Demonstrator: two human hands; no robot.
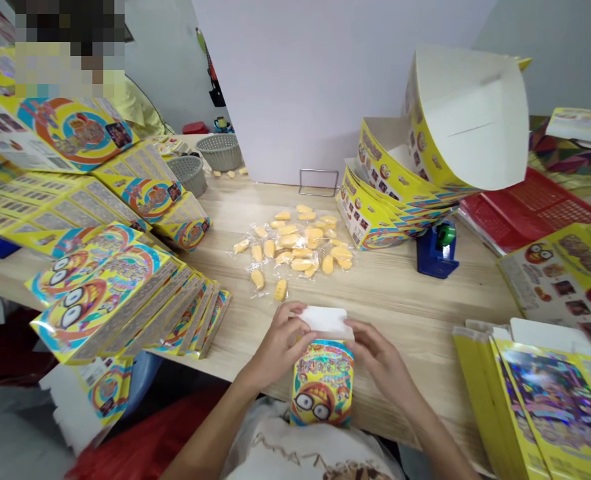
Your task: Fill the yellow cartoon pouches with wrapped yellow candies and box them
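Fingers of left hand (278, 343) and right hand (382, 360) seemingly grasp a yellow carton's white flap (325, 320).

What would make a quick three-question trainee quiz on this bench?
1. Multiple choice: what do the left hand and right hand hold?
A. A grey plastic basket
B. A printed yellow carton
C. A wire stand

2. True or false: the blue tape dispenser stands to the right of the pile of wrapped yellow pieces.

3. Short answer: what colour is the plastic tray at the far right of the wooden table?

Key: 1. B; 2. True; 3. Red
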